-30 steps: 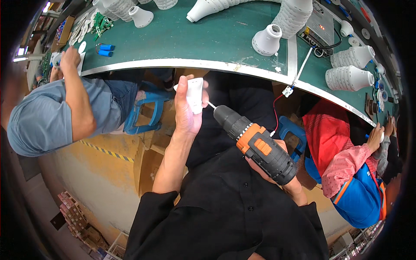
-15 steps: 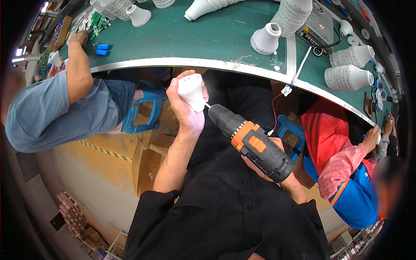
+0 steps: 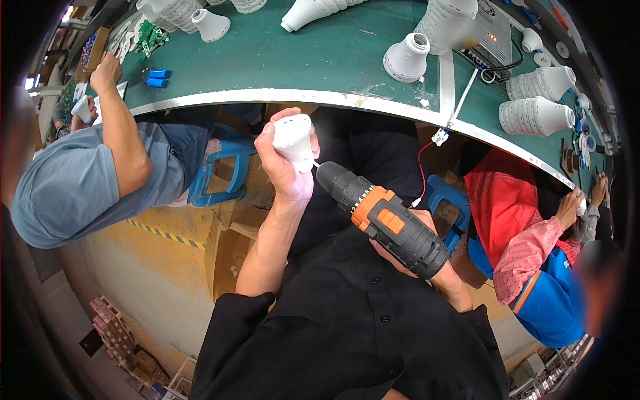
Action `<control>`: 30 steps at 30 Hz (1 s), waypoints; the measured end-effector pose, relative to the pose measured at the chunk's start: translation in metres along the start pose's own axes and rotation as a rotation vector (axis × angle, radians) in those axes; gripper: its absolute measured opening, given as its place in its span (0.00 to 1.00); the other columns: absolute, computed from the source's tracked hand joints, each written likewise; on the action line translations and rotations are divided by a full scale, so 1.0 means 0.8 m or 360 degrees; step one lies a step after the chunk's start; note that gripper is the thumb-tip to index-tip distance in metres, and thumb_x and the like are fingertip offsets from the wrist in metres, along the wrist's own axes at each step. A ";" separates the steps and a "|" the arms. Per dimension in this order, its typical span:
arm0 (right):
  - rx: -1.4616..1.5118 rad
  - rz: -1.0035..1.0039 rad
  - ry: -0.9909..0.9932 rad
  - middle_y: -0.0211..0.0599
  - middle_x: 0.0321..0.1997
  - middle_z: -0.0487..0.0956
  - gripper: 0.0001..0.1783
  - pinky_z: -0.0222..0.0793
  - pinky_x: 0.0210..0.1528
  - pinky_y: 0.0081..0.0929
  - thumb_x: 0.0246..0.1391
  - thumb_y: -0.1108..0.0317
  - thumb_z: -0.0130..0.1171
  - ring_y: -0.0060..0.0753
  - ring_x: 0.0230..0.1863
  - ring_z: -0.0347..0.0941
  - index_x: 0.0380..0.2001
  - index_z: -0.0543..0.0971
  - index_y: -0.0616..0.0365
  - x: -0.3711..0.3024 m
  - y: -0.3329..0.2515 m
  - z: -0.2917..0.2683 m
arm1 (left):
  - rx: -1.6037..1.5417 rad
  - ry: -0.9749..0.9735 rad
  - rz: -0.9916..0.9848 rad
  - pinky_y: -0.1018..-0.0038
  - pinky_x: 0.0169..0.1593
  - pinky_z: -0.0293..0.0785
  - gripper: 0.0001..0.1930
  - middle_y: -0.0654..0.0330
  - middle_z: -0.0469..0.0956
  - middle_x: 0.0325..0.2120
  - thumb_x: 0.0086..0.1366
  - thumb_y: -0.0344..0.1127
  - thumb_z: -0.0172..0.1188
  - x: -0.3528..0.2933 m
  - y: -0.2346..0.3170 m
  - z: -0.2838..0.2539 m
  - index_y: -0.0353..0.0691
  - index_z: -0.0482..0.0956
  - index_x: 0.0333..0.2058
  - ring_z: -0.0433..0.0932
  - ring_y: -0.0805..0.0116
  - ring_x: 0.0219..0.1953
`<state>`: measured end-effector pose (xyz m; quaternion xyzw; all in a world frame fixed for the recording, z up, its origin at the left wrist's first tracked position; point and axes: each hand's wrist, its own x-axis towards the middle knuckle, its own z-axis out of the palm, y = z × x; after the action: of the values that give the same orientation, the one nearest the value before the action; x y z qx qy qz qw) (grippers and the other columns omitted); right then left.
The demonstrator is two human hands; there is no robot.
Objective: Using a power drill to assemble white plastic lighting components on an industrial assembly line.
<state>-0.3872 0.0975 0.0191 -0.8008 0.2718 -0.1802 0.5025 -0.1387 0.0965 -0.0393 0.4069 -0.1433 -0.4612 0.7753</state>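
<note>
My left hand (image 3: 283,160) is wrapped round a white cone-shaped lamp housing (image 3: 293,139), held in front of the bench with its wide end up. A black and orange cordless drill (image 3: 390,223) is in my right hand (image 3: 417,230), whose fingers are mostly hidden beneath the drill body. The bit (image 3: 316,164) points up and left and meets the lower, narrow end of the housing; how deep it goes cannot be seen. Light from the drill falls on my left palm and wrist.
The green bench (image 3: 320,63) has a white edge and carries stacked white housings (image 3: 443,27), a single housing (image 3: 407,59), blue batteries (image 3: 157,78) and a metal power supply (image 3: 490,40). A red wire (image 3: 422,170) hangs off the edge. Co-workers sit left (image 3: 80,180) and right (image 3: 533,267).
The drill has shifted slightly left and up, its bit closer against the housing. The co-worker on the left has moved an arm across the bench.
</note>
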 end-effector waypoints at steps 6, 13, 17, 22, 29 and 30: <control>0.0046 0.0031 -0.0068 0.34 0.37 0.81 0.17 0.72 0.41 0.34 0.42 0.74 0.72 0.41 0.38 0.80 0.38 0.80 0.54 -0.001 0.007 0.002 | 0.0032 -0.0015 0.0026 0.73 0.23 0.69 0.27 0.54 0.76 0.26 0.68 0.53 0.39 0.000 0.001 0.002 0.35 0.75 0.45 0.74 0.67 0.22; -0.0010 0.0087 -0.0063 0.33 0.39 0.81 0.19 0.72 0.42 0.35 0.43 0.74 0.72 0.42 0.40 0.79 0.41 0.80 0.53 -0.003 0.002 0.002 | 0.0114 0.0036 0.0075 0.74 0.23 0.68 0.27 0.54 0.75 0.25 0.67 0.53 0.39 -0.002 0.000 0.004 0.35 0.74 0.45 0.74 0.68 0.22; -0.0151 0.0024 -0.0042 0.32 0.42 0.81 0.20 0.69 0.46 0.35 0.43 0.72 0.72 0.40 0.44 0.78 0.42 0.81 0.51 -0.006 0.006 0.003 | 0.0157 0.0022 0.0109 0.74 0.23 0.68 0.26 0.54 0.75 0.25 0.67 0.54 0.39 -0.001 -0.002 0.003 0.35 0.73 0.45 0.73 0.69 0.21; 0.0100 -0.0013 0.0117 0.41 0.27 0.77 0.16 0.70 0.29 0.29 0.34 0.74 0.68 0.39 0.25 0.77 0.31 0.76 0.68 0.010 -0.006 0.005 | 0.0198 0.0032 0.0160 0.75 0.23 0.68 0.26 0.55 0.74 0.24 0.67 0.53 0.40 -0.002 -0.001 0.005 0.34 0.72 0.45 0.73 0.69 0.21; 0.0131 0.0105 0.0092 0.41 0.25 0.77 0.15 0.70 0.29 0.29 0.35 0.75 0.67 0.39 0.24 0.77 0.29 0.76 0.68 0.012 -0.008 0.004 | 0.0222 0.0004 0.0156 0.75 0.22 0.68 0.26 0.54 0.74 0.23 0.66 0.53 0.40 -0.002 -0.001 0.004 0.33 0.72 0.46 0.72 0.69 0.21; 0.0131 0.0104 0.0091 0.41 0.25 0.77 0.15 0.70 0.29 0.29 0.35 0.75 0.67 0.39 0.24 0.77 0.29 0.76 0.68 0.009 -0.006 0.002 | 0.0222 0.0007 0.0152 0.75 0.22 0.67 0.26 0.54 0.74 0.23 0.66 0.53 0.40 -0.002 -0.001 0.004 0.33 0.72 0.46 0.72 0.69 0.20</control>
<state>-0.3795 0.0961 0.0224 -0.7646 0.3045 -0.1975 0.5326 -0.1420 0.0957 -0.0377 0.4537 -0.1926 -0.4118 0.7665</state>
